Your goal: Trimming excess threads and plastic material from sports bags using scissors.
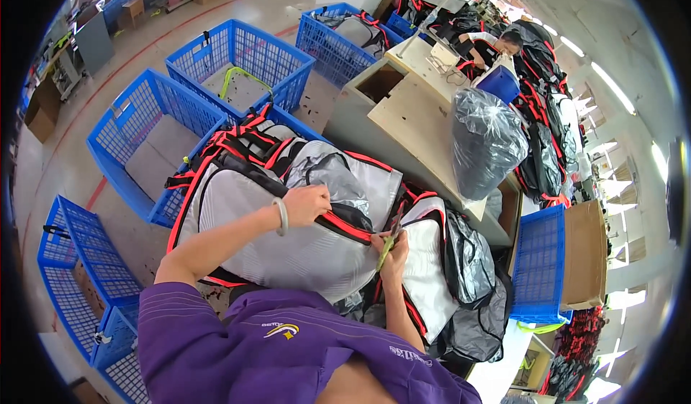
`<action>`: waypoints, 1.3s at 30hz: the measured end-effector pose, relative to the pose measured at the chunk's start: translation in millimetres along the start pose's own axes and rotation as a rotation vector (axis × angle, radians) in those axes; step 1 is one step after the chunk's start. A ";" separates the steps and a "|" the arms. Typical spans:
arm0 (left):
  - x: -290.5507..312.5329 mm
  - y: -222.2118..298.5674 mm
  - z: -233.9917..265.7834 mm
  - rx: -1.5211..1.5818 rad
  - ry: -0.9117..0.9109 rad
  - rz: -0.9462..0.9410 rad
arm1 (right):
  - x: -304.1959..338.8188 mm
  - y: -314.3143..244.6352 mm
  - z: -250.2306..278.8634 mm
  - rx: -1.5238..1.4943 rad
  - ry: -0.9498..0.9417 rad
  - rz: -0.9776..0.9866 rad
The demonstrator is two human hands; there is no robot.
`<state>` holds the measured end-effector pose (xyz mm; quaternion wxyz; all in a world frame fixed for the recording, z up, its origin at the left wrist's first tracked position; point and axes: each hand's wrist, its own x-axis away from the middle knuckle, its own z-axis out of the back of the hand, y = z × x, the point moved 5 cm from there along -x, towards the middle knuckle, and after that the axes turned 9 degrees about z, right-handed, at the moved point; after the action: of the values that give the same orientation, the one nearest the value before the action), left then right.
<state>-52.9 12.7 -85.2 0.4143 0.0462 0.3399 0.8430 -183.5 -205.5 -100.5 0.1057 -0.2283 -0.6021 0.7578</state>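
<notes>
Head view: red-trimmed grey bag (pixel 270 256) lies crosswise. Right hand (pixel 395 259) grasps green-handled scissors (pixel 386 251) at its right edge, blades (pixel 397 219) pointing away, likely for safety. Left hand (pixel 312 202) clenched by the red trim (pixel 345 226), perhaps tensioning it; pinch unclear. Beyond: blue mesh crate (pixel 290 89).

Crates (pixel 129 116) stand left of the bags (pixel 288 260), a table (pixel 417 123) behind them

The bag (pixel 277 256), a soft piece of pale grey striped panels with red-and-black trim and crumpled silver fabric, lies loosely bunched at the centre of the view, with the green-handled scissors (pixel 385 251) tilted at its right edge, blades directed toward the far side.
</notes>
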 end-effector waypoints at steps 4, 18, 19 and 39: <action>12.8 -4.9 2.0 -0.118 0.221 -0.104 | -3.2 -6.9 -10.4 0.274 -0.003 0.216; -21.2 -64.4 79.0 0.697 -0.054 0.250 | -78.1 -83.1 -74.6 0.188 -0.110 0.094; -20.0 -72.6 64.4 0.705 -0.095 0.259 | -79.2 -55.3 -70.5 0.198 -0.119 0.067; -22.6 -110.2 -14.7 0.681 -0.216 0.440 | -88.6 -11.9 16.3 0.915 -0.669 0.671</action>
<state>30.1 35.3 -159.3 0.2189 0.3401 0.5357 0.7413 -115.1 -255.1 -67.0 -0.2426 -0.0879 -0.1159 0.9592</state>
